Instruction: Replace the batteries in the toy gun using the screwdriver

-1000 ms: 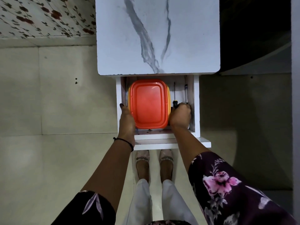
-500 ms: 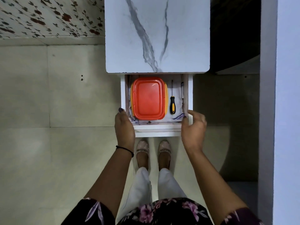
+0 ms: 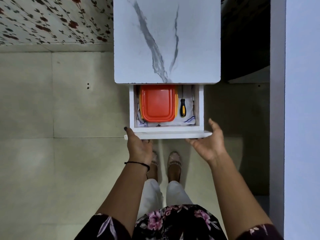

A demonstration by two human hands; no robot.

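A white drawer [image 3: 168, 135] stands partly pulled out from under a marble-topped cabinet [image 3: 166, 40]. Inside it lies a screwdriver [image 3: 182, 108] with a black and yellow handle, shaft pointing away from me, to the right of an orange-lidded plastic box [image 3: 158, 103]. Both rest on a white cloth [image 3: 187, 118]. My left hand [image 3: 138, 146] presses against the drawer front's left end. My right hand [image 3: 207, 141] is at the front's right end, fingers spread, holding nothing. No toy gun or batteries are in sight.
My feet [image 3: 166, 167] stand on the tiled floor [image 3: 60, 153] right below the drawer. A pale wall or door edge [image 3: 301, 118] rises on the right, with a dark recess [image 3: 242, 49] beside the cabinet. Floral wallpaper [image 3: 52, 19] covers the far left wall.
My right hand let go of the screwdriver and drew out of the drawer to its front. The left hand came off the box. The drawer now shows less of its inside.
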